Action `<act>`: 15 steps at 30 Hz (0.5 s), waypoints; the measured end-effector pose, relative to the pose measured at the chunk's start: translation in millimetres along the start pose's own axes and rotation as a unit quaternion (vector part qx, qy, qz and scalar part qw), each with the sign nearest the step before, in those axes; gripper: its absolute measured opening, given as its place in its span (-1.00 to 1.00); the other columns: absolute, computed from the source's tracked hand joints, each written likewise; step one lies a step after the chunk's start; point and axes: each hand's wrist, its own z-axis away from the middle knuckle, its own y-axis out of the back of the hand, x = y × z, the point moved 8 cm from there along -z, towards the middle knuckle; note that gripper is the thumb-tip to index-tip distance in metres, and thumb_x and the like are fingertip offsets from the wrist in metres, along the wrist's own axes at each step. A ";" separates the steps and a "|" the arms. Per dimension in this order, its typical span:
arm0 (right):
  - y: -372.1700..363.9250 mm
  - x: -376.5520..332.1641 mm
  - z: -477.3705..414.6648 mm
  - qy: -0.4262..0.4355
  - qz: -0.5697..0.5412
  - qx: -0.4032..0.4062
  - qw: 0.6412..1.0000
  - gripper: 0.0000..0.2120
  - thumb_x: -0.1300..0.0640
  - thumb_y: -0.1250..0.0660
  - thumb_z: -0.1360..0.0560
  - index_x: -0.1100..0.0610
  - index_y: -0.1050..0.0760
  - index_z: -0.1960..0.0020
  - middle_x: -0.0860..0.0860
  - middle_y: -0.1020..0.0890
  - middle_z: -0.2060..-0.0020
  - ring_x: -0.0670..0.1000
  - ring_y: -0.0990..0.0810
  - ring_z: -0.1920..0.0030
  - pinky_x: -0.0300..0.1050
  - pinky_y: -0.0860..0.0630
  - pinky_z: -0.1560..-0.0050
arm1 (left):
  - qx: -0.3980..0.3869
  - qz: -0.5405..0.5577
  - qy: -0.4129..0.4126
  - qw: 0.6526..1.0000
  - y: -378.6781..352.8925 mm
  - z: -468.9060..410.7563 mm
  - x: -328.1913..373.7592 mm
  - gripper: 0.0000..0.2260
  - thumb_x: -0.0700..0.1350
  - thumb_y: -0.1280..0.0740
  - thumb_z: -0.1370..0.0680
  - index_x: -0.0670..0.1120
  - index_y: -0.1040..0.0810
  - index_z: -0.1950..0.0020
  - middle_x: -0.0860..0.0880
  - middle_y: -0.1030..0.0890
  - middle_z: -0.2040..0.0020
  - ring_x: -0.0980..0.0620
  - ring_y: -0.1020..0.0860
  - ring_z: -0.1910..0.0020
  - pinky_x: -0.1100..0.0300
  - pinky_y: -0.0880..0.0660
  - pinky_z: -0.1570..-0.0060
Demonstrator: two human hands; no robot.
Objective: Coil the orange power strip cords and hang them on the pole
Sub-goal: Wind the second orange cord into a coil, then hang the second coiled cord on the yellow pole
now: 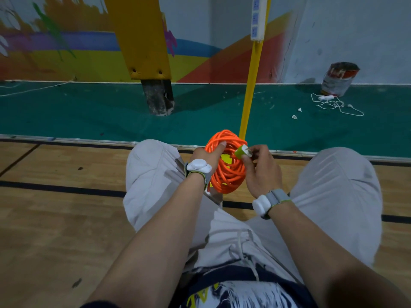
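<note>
An orange cord (229,174) is wound into a round coil between my knees. My left hand (208,155) grips the coil's upper left side, thumb over the strands. My right hand (261,170) pinches the cord's green and white plug (243,151) at the coil's upper right. Just behind the coil a thin yellow pole (250,92) rises from the green floor. A white power strip (258,17) hangs against the pole near the top of the view.
A thick yellow padded post (142,36) on a dark base (158,96) stands to the left. At the right wall are a paint can (339,78) and a white power strip with loose white cord (333,103). My knees flank the coil.
</note>
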 end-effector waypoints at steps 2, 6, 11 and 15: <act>10.5 -1.2 -1.4 -0.002 -0.025 0.034 0.999 -0.71 -0.14 -0.29 -0.68 0.05 -0.41 -0.25 0.02 -0.67 -0.11 0.15 -0.66 -0.04 0.03 -0.53 0.10 | 0.003 0.007 -0.009 1.000 0.5 -3.0 0.4 -0.32 0.55 -0.38 -0.43 -0.02 -0.26 0.37 -0.04 -0.33 0.48 -0.10 -0.35 0.40 0.00 -0.31 0.25; 31.4 0.2 -3.1 -0.006 -0.067 0.102 0.993 -0.70 -0.09 -0.28 -0.70 0.12 -0.43 -0.27 0.05 -0.68 -0.07 0.14 -0.66 0.00 0.03 -0.52 0.13 | -0.011 0.045 -0.020 0.999 -5.5 -5.4 2.6 -0.32 0.59 -0.44 -0.33 -0.07 -0.57 0.29 -0.16 -0.64 0.35 -0.20 -0.66 0.30 -0.17 -0.65 0.11; 22.7 27.9 -15.2 -0.131 -0.162 0.123 0.970 -0.74 -0.08 -0.13 -0.73 0.12 -0.38 -0.19 0.12 -0.54 -0.09 0.19 -0.54 -0.09 -0.01 -0.40 -0.03 | -0.072 0.081 -0.057 0.993 -23.0 2.4 13.0 -0.54 0.26 -0.51 -0.56 0.00 -0.55 0.37 0.02 -0.62 0.43 0.08 -0.61 0.43 0.21 -0.48 0.33; -4.9 60.6 -24.2 -0.318 -0.246 0.067 0.913 -0.53 -0.16 -0.01 -0.76 0.19 -0.43 -0.33 0.22 -0.54 -0.24 0.22 -0.52 -0.18 -0.03 -0.32 -0.10 | -0.078 0.106 -0.064 0.989 -28.7 0.0 14.5 -0.70 0.18 -0.52 -0.58 -0.05 -0.72 0.10 0.07 -0.73 0.31 0.13 -0.70 0.32 0.28 -0.55 0.31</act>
